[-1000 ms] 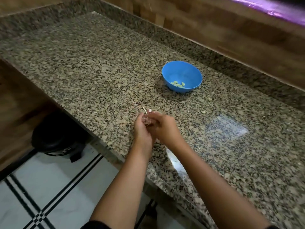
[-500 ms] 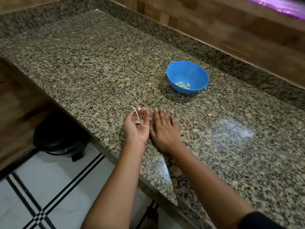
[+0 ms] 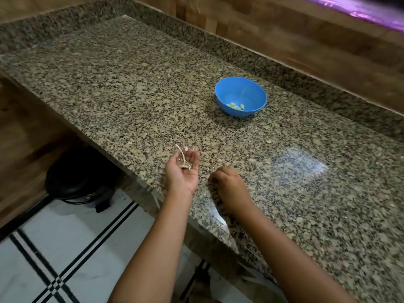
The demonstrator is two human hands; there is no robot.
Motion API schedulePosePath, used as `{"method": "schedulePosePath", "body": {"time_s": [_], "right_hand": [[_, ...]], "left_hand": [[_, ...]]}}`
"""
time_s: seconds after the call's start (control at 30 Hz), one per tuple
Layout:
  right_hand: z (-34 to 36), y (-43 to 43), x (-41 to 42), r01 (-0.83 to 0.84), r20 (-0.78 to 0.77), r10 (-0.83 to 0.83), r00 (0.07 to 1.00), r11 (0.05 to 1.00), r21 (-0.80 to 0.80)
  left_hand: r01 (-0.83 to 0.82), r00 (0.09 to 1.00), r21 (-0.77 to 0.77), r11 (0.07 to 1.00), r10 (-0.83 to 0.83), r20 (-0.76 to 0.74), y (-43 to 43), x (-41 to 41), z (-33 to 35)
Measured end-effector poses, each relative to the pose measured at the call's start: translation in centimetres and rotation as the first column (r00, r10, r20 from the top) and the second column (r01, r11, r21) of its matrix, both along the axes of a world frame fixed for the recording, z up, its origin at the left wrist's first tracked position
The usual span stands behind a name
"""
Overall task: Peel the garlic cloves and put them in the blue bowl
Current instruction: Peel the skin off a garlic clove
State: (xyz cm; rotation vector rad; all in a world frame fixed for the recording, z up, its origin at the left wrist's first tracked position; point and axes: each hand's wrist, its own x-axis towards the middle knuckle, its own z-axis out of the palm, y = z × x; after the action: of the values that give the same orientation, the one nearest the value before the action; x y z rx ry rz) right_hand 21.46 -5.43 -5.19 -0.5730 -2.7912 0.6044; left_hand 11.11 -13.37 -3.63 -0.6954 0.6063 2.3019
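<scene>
A blue bowl (image 3: 241, 96) stands on the granite counter (image 3: 131, 84) with several peeled garlic cloves (image 3: 236, 106) in its bottom. My left hand (image 3: 183, 171) lies palm up at the counter's front edge, fingers relaxed, cupping a garlic stem with dry peel (image 3: 183, 159). My right hand (image 3: 229, 186) rests knuckles-up on the counter just right of it, its fingers curled under; whether they hold anything is hidden. A small loose clove-like piece (image 3: 268, 141) lies on the counter between my hands and the bowl.
A raised granite backsplash (image 3: 284, 68) and a wooden wall run along the far side. Below the counter's left edge sit a black round appliance (image 3: 78, 182) with a cord and a white tiled floor (image 3: 65, 248). A glare patch marks the counter at right.
My hands came apart. The left turned palm up with the stem and peel in it. The right lay flat beside it, then drew back and curled its fingers.
</scene>
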Motion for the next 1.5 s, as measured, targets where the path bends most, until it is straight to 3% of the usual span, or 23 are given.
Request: {"method": "schedulePosePath", "body": {"time_s": [0.07, 0.13, 0.27, 0.37, 0.43, 0.53, 0.6, 0.67, 0.83, 0.97, 1.0, 1.07, 1.13, 1.2, 1.37, 1.5], "right_hand": [[1.0, 0.1, -1.1, 0.187, -0.05, -0.199, 0.979, 0.966, -0.18], [2.6, -0.1, -1.7, 0.293, -0.131, -0.373, 0.919, 0.865, -0.407], [5.0, -0.7, -1.9, 0.137, -0.089, -0.231, 0.969, 0.801, -0.583], [5.0, 0.7, -0.7, 0.102, -0.137, -0.278, 0.951, 0.7, -0.707], [3.7, 2.6, 0.6, 0.201, -0.081, -0.3, 0.951, 0.792, -0.576], [1.1, 5.2, 2.5, 0.297, 0.253, -0.25, 0.935, 0.94, -0.168], [-0.2, 6.3, 2.6, 0.26, 0.391, -0.239, 0.889, 0.966, -0.002], [-0.8, 7.1, 1.0, 0.2, 0.425, -0.213, 0.88, 0.977, 0.076], [-0.9, 5.7, -4.4, -0.098, 0.401, 0.048, 0.915, 0.99, 0.104], [-0.7, -0.8, -3.9, -0.455, 0.19, 0.472, 0.861, 0.881, -0.127], [-0.5, -1.1, -3.5, -0.455, 0.114, 0.479, 0.871, 0.871, -0.183], [-0.5, 0.8, -3.3, -0.317, 0.064, 0.338, 0.939, 0.923, -0.217], [-0.7, 3.2, -3.4, -0.183, 0.225, 0.198, 0.954, 0.979, -0.085], [-0.9, 3.8, -4.4, -0.197, 0.348, 0.18, 0.92, 0.98, 0.014], [-1.5, -0.5, -6.8, -0.524, 0.318, 0.491, 0.811, 0.852, 0.022], [-0.1, -1.5, -3.8, -0.65, 0.235, 0.632, 0.738, 0.76, -0.002]], "left_hand": [[0.039, 0.999, -0.028, 0.999, -0.039, -0.007, 0.4, 0.8, 0.2], [0.083, 0.996, -0.068, 0.994, -0.085, -0.023, 1.1, 1.6, 0.5], [0.251, 0.966, -0.098, 0.963, -0.255, -0.038, 2.3, 2.9, 1.4], [0.235, 0.972, -0.023, 0.972, -0.235, -0.003, 3.3, 2.8, 1.6], [0.145, 0.989, 0.017, 0.989, -0.145, 0.007, 3.6, 2.1, 1.2], [0.066, 0.998, 0.063, 0.996, -0.067, 0.007, 3.5, 0.4, 1.2], [0.032, 0.999, 0.064, 0.997, -0.032, 0.0, 3.4, -0.6, 1.2], [-0.007, 1.0, 0.057, 0.998, 0.008, -0.008, 3.4, -1.6, 1.4], [-0.124, 0.992, 0.053, 0.991, 0.125, -0.016, 2.6, -3.1, 1.3], [-0.189, 0.982, 0.065, 0.98, 0.19, -0.009, 1.7, -4.2, 1.4], [-0.198, 0.98, 0.079, 0.977, 0.199, -0.008, 1.6, -4.4, 1.5], [-0.21, 0.977, 0.088, 0.974, 0.212, -0.018, 1.4, -4.6, 1.7], [-0.221, 0.974, 0.078, 0.972, 0.224, -0.032, 1.1, -4.6, 2.0], [-0.246, 0.968, 0.069, 0.967, 0.249, -0.042, 0.3, -4.6, 2.0], [-0.312, 0.948, 0.035, 0.949, 0.314, -0.054, -3.5, -3.7, 1.8], [-0.353, 0.935, 0.032, 0.935, 0.354, -0.027, -5.9, -0.6, 1.3]]}}
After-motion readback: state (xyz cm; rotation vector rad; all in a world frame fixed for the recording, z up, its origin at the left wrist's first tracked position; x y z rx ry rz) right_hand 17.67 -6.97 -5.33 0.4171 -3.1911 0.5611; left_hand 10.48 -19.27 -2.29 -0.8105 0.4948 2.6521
